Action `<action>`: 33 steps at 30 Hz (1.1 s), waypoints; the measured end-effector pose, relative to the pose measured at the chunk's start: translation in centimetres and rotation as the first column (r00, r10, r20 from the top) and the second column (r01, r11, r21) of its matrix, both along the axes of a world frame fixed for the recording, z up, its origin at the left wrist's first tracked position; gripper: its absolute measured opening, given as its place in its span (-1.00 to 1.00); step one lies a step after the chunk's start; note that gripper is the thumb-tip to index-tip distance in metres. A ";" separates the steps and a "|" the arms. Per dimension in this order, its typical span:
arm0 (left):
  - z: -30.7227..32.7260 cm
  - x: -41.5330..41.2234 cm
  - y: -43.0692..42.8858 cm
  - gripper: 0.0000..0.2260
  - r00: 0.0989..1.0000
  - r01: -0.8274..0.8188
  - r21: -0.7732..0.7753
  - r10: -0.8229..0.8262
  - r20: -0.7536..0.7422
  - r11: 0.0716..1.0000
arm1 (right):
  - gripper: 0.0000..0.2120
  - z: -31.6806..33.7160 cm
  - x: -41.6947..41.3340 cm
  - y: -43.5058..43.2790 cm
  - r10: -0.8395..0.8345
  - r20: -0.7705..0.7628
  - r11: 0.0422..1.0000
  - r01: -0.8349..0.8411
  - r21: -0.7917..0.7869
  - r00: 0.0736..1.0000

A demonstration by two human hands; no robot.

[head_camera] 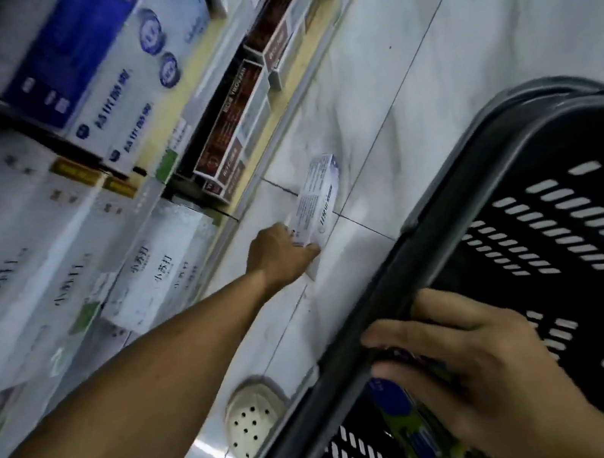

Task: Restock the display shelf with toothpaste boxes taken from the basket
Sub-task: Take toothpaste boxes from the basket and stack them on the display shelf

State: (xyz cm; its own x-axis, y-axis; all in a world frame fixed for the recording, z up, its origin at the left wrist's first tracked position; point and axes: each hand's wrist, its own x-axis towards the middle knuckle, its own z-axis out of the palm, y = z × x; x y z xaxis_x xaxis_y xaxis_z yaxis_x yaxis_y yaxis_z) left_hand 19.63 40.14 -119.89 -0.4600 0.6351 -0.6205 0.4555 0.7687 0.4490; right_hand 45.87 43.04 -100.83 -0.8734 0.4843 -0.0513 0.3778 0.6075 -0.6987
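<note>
Head view, tilted. The display shelf [47, 199] fills the left side, its tiers packed with white, blue and brown cartons. The tiled floor [422, 48] runs alongside it. The dark slotted basket [571, 223] stands at the right, near the shelf foot.

The left grip [281, 256] is extended low, fingers pinching the near end of a white toothpaste box [318, 202] at the base of the shelf. Whether the box rests on the tiles or is held just above them cannot be told.

The right grip [476, 371] sits at the basket rim with fingers curled over a blue-and-green box [397, 404] inside. Whether they close on that box or on the rim cannot be told.

A cream perforated object [254, 416] lies on the floor beside the basket.

Judgement: a placing step is in hand. The next move calls for raising the white box and sliding it, squared to its neighbours, into a shelf gap.
</note>
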 end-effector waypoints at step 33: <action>97.7 3.9 -16.9 -0.62 0.895 -0.361 0.892 0.370 0.250 0.271 | -0.33 81.9 -18.9 -2.5 0.179 -0.651 0.805 -0.490 -0.334 0.738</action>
